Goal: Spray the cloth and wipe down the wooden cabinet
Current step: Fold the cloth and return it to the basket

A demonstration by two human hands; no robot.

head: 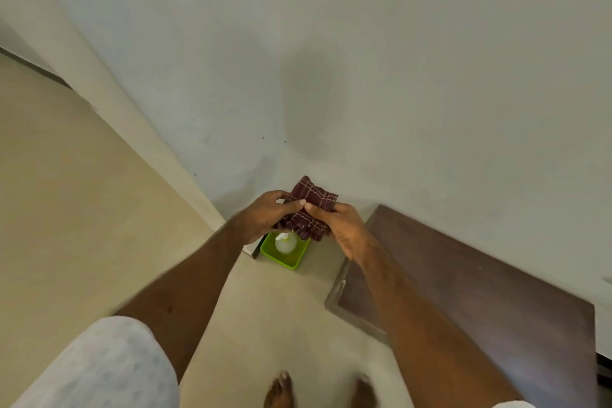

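Both hands are closed on the cloth (309, 209), the left hand (265, 215) pinching its left side and the right hand (342, 228) its right, thumbs meeting near the middle. It is held up in the air in front of the wall (364, 60), bunched into folds. Dark maroon with pale stitched checks, it looks light, limp and easy to crumple, so it should be gathered into a pad with a firm pinch at the folded edges rather than held by one corner. Directly below it on the floor (82, 192), a spray bottle (285, 242) stands in a green tray (291, 262). To the right, the wooden cabinet (480, 291) runs along the wall, its dark top bare.
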